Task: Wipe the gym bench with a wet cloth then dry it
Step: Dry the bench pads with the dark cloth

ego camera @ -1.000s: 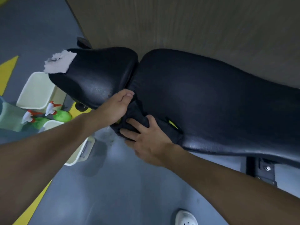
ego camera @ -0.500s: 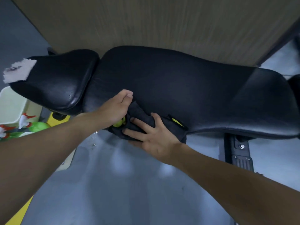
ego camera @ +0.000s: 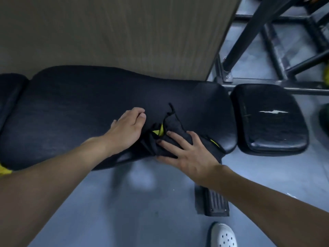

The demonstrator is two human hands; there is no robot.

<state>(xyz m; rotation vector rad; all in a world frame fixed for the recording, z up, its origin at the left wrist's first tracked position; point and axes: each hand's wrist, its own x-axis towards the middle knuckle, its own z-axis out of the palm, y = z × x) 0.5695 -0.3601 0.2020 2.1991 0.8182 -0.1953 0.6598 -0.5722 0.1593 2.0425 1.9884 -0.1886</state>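
Observation:
The black padded gym bench [ego camera: 80, 111] runs left to right across the middle of the view. A dark cloth with yellow trim [ego camera: 171, 124] lies bunched on the bench near its front edge, towards the right end. My left hand [ego camera: 127, 130] sits at the cloth's left side with its fingers curled down into the bunched fabric. My right hand [ego camera: 185, 150] lies spread with straight fingers, pressing the cloth's right part against the pad.
A separate black pad with a white tear [ego camera: 267, 118] stands just right of the bench. A dark metal frame [ego camera: 263, 29] rises behind it. A wood-grain panel [ego camera: 124, 32] backs the bench. The bench's foot [ego camera: 215, 204] and my white shoe [ego camera: 223, 236] are on the grey floor.
Both hands have slid the cloth rightward along the bench, from the gap by the left pad to near the right end. The view has followed, and the tubs and spray bottles have left it.

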